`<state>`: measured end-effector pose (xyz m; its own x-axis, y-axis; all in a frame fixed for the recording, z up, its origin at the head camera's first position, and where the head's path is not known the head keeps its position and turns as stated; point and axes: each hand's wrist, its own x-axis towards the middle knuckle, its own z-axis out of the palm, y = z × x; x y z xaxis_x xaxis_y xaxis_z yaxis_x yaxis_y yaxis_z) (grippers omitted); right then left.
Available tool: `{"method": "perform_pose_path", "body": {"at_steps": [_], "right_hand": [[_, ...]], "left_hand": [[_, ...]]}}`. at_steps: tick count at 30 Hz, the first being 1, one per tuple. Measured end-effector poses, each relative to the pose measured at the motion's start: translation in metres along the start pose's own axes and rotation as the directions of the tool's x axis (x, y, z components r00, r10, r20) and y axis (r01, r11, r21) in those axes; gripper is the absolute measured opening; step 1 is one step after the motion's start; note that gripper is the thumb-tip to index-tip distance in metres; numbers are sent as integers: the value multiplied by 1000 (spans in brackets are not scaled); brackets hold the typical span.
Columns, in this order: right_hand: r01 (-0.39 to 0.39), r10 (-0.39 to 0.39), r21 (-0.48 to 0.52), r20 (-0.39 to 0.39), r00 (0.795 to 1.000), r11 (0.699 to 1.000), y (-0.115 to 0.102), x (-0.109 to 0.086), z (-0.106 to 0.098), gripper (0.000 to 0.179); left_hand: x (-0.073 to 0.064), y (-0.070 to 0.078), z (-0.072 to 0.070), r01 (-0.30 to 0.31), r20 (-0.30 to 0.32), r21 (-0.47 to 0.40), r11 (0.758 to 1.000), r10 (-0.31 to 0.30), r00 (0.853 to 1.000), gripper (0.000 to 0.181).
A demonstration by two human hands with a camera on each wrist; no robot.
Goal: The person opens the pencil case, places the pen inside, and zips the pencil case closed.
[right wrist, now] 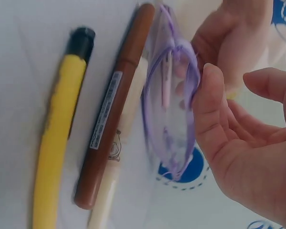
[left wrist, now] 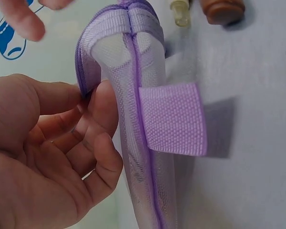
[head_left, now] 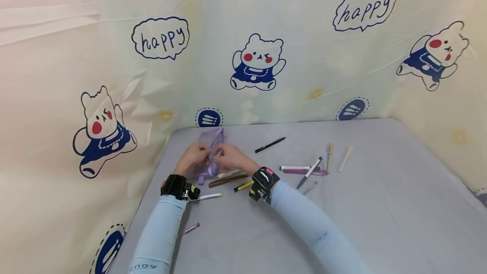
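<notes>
A purple mesh pencil pouch stands with its zippered mouth parted at the far left of the table. My left hand pinches the rim of that mouth between thumb and fingers. A purple fabric tab sticks out from the pouch's end seam. Across from it, my right hand has its fingers loosely bent, one fingertip at the pouch rim and the thumb apart. Inside the pouch a slim pale pink pen shows through the opening. Beside the pouch lie a brown marker and a cream pen.
Nearer me are a yellow marker, a white pen with green tip and a short pinkish pen. A black pen lies farther back. Several pens, among them a purple one, cluster at the right. A patterned curtain hangs behind.
</notes>
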<state>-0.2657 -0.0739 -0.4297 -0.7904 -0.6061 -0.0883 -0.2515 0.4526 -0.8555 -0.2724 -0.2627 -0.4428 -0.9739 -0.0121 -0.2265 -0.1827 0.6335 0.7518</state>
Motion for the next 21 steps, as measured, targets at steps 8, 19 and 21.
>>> {"method": "perform_pose_path", "body": {"at_steps": [8,19,21], "right_hand": [[111,-94,-118,137,986,987,-9,-24,12,15],[251,-193,-200,269,943,947,-19,-46,26,13],[280,-208,-220,298,931,934,-22,-52,28,14]], "left_hand": [[6,-5,2,0,-1,23,1000,0,1000,26],[4,-1,3,15,7,36,999,-16,1000,27],[3,0,4,19,9,36,999,-20,1000,27]]}}
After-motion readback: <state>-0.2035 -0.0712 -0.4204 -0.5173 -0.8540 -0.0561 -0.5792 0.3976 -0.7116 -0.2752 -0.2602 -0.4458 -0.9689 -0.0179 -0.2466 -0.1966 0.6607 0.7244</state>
